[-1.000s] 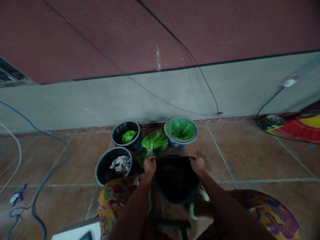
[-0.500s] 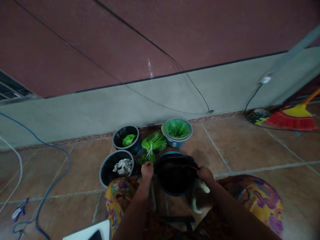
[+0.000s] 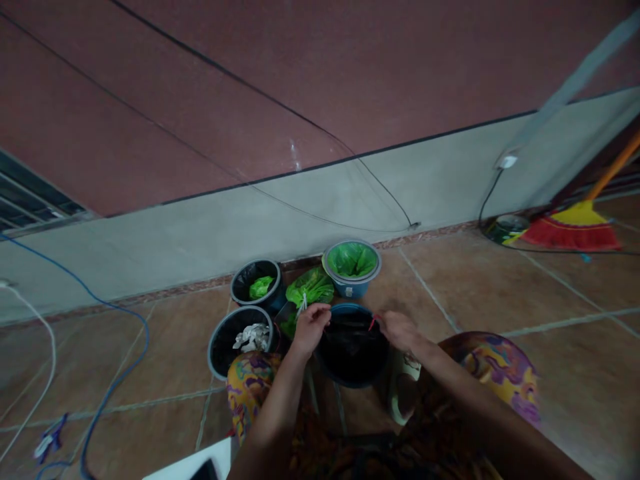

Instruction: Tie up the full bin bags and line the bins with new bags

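Between my knees stands a blue-rimmed bin (image 3: 350,307) with a black plastic bag (image 3: 353,357) in it. My left hand (image 3: 311,328) is closed in a pinch at the left edge of the bag. On the opposite side my right hand (image 3: 397,329) is closed on the bag's edge, where a short red strip (image 3: 372,323) shows by the fingers. Just beyond my left hand lies a tied green plastic bag (image 3: 313,285) with a white tie. The bottom of the black bag is too dark to make out.
To the left are a bin with crumpled white material (image 3: 251,337) and a bin with a green bag (image 3: 261,287). A green-lined bin (image 3: 353,260) stands by the wall. A blue hose (image 3: 120,373) crosses the left floor; a red broom (image 3: 573,232) leans at right.
Both hands have moved up toward the bin's far rim. The black bag's edge sits differently, and more of the blue rim shows. The view has shifted slightly.
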Demonstrator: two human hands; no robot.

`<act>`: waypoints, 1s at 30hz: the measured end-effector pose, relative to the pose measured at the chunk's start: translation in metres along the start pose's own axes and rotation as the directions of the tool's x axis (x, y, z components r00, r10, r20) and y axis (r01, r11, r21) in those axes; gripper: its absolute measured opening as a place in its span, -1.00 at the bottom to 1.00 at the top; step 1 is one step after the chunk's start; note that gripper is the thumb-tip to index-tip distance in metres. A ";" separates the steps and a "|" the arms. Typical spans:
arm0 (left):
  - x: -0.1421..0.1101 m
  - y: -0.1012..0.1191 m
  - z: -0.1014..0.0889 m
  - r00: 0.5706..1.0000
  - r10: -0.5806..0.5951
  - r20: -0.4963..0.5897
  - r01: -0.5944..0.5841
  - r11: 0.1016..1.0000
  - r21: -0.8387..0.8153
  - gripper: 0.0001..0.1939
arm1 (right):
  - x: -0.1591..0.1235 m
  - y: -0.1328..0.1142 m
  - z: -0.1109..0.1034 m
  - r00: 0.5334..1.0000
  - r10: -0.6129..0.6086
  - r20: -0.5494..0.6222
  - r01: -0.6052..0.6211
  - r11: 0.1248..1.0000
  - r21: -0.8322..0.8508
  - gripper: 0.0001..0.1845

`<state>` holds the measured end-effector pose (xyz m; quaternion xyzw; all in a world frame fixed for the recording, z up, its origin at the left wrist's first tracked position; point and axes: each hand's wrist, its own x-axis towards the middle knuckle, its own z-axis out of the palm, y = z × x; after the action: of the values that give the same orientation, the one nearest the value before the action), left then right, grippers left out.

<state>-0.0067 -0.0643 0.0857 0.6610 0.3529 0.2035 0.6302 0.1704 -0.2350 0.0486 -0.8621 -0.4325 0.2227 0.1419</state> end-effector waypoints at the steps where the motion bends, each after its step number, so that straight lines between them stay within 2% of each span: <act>1: -0.003 0.004 0.005 0.999 0.012 0.052 -0.012 1.000 0.000 -0.75 | 0.001 -0.010 -0.004 0.999 -0.042 -0.001 0.042 0.999 0.022 -0.72; 4: -0.006 0.011 0.017 0.985 0.036 0.169 -0.036 0.999 0.000 -0.77 | 0.004 -0.039 -0.016 0.983 -0.181 0.016 0.175 0.966 0.191 -0.69; 7: -0.002 0.014 0.021 0.970 0.065 0.234 -0.063 0.998 -0.016 -0.79 | 0.014 -0.059 -0.023 0.975 -0.223 0.006 0.203 0.898 0.390 -0.68; 10: 0.007 0.016 0.020 0.970 0.075 0.233 -0.060 0.996 -0.070 -0.79 | 0.024 -0.066 -0.025 0.985 -0.171 0.025 0.124 0.803 0.583 -0.71; 14: 0.023 0.016 0.013 0.981 0.048 0.190 -0.039 0.998 -0.048 -0.81 | 0.032 -0.065 -0.027 0.986 -0.061 0.158 -0.083 0.636 0.767 -0.76; 17: 0.032 0.018 0.010 0.978 0.055 0.202 -0.056 0.998 -0.002 -0.78 | 0.036 -0.063 -0.029 0.982 -0.077 0.174 -0.092 0.604 0.792 -0.80; 19: 0.037 0.021 0.011 0.976 0.060 0.212 -0.065 0.998 0.018 -0.76 | 0.041 -0.063 -0.027 0.982 -0.076 0.173 -0.092 0.609 0.788 -0.90; 20: 0.040 0.022 0.013 0.972 0.064 0.225 -0.071 0.997 0.024 -0.76 | 0.044 -0.064 -0.026 0.979 -0.098 0.176 -0.080 0.616 0.783 -0.93; 23: 0.050 0.025 0.019 0.950 0.080 0.301 -0.091 0.995 0.025 -0.70 | 0.055 -0.069 -0.020 0.946 -0.243 0.213 -0.012 0.631 0.775 -0.84; 25: 0.060 0.023 0.022 0.937 0.077 0.342 -0.094 0.995 0.035 -0.65 | 0.062 -0.072 -0.017 0.935 -0.264 0.236 -0.008 0.651 0.759 -0.93; 27: 0.071 0.018 0.022 0.945 0.071 0.319 -0.097 0.993 0.066 -0.61 | 0.070 -0.073 -0.015 0.947 -0.211 0.243 -0.047 0.657 0.752 -0.92; 30: 0.083 0.003 0.018 0.976 0.095 0.197 -0.124 0.983 0.136 -0.60 | 0.079 -0.069 -0.016 0.946 -0.192 0.260 -0.082 0.637 0.766 -0.78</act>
<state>0.0621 -0.0164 0.0720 0.7407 0.2683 0.1473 0.5981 0.1732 -0.1316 0.0722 -0.6581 -0.3401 0.5163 0.4297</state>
